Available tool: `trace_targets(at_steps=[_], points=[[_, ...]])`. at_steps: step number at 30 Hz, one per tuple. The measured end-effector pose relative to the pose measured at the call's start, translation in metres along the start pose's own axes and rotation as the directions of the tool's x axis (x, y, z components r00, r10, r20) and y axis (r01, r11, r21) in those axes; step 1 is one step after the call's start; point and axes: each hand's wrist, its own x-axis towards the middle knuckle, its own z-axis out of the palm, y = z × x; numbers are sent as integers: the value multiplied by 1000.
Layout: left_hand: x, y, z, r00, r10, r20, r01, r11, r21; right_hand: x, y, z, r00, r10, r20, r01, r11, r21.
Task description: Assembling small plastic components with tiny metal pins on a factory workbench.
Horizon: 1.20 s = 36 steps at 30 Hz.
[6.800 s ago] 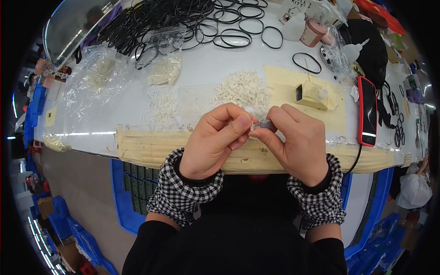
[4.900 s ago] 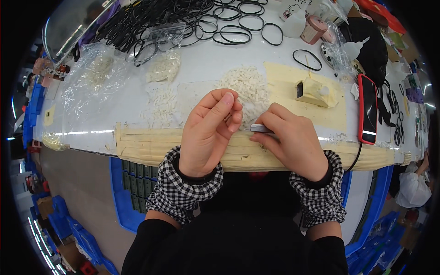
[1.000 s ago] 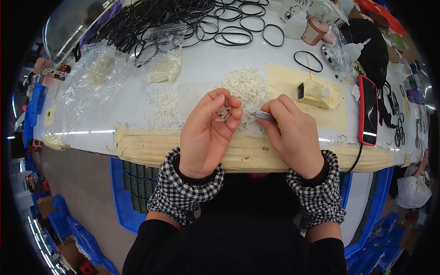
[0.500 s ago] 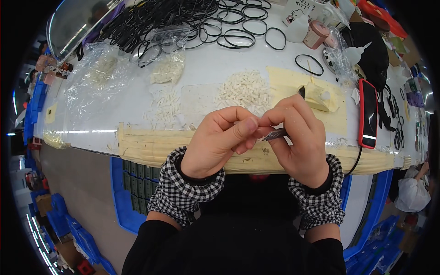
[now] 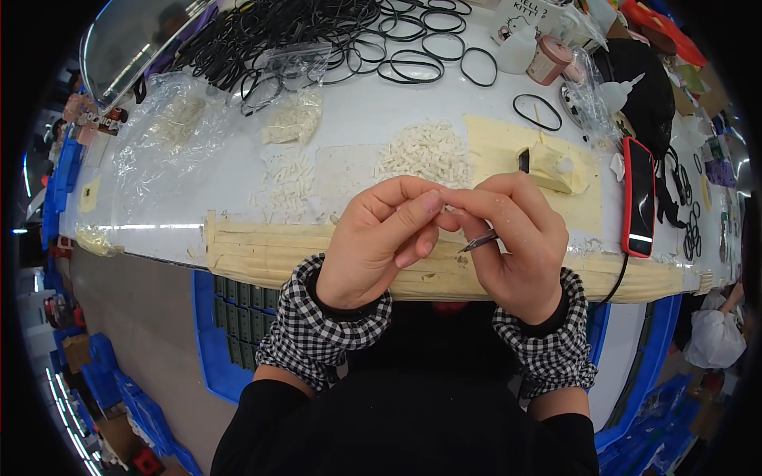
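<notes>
My left hand (image 5: 373, 242) is closed in a pinch, thumb against forefinger, over the taped front edge of the table. What it pinches, if anything, is too small or hidden. Its fingertips meet those of my right hand (image 5: 520, 246), whose fingers curl around a short, dark, pointed metal tool (image 5: 481, 239). The tool's tip sticks out down and to the left, below the meeting fingertips. Just beyond both hands lies a heap of small white tube-like pieces (image 5: 425, 155). A looser scatter of similar pieces (image 5: 290, 186) is to its left.
Black rubber loops (image 5: 278, 36) pile up at the back. Clear plastic bags (image 5: 171, 131) lie left. On the right are a yellow block (image 5: 556, 170), a red-cased phone (image 5: 639, 198) with a cable, and bottles and jars (image 5: 548, 59). Blue trays (image 5: 210, 349) sit below the table.
The pointed tool has turned in my right hand, its tip now angled further down and left. My fingertips have shifted slightly and stay together.
</notes>
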Motion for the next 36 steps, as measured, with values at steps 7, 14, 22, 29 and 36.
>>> trace_targets(at_steps=[7, 14, 22, 29, 36], points=[[1, -2, 1, 999, 14, -31, -14, 1000, 5, 0, 0, -5, 995, 97, 31, -94, 993, -77], [0, -2, -1, 999, -48, 22, 50, 994, -99, -7, 5, 5, 988, 139, 62, -114, 946, -304], [0, -5, -1, 1000, 13, 6, -13, 1000, -21, -6, 2, 2, 974, 189, 126, -143, 941, -308], [0, -7, 0, 997, 73, -12, -72, 995, 74, -6, 2, -1, 970, 187, 154, -138, 949, -285], [0, -6, 3, 997, 69, -33, -65, 992, 103, -7, 0, -6, 955, 204, 218, -128, 939, -318]])
